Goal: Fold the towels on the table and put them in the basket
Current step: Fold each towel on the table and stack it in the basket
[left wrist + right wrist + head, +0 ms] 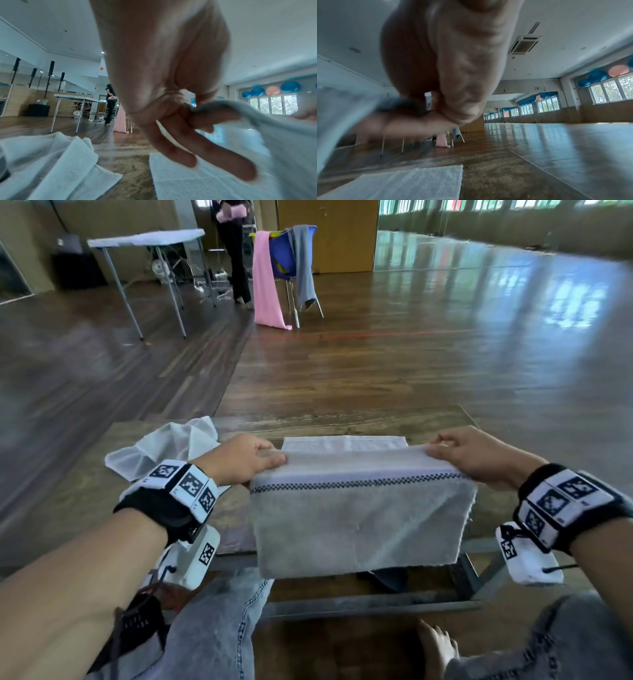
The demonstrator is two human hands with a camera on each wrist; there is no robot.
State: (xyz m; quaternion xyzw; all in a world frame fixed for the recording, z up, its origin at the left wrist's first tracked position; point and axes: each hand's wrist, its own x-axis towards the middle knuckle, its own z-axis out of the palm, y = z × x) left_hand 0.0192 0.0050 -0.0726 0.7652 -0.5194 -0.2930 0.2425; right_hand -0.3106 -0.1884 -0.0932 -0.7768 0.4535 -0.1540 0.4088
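A pale grey towel (356, 525) with a dark checked stripe hangs lifted over the near edge of the low wooden table (85, 501). My left hand (245, 460) pinches its upper left corner and my right hand (476, 455) pinches the upper right corner, holding the top edge taut. The far part of the towel (342, 444) lies flat on the table beyond my hands. In the left wrist view my left hand's fingers (181, 148) curl round the towel's folded edge (223, 108). The right wrist view shows blurred fingers (412, 121) on cloth and the flat towel part (412, 181). No basket is in view.
A crumpled white towel (168, 448) lies on the table's left end, also in the left wrist view (51, 162). My knees in grey jeans (212, 635) are under the near edge. Farther off stand a folding table (147, 237), a person (233, 251), and a chair draped with a pink cloth (267, 282).
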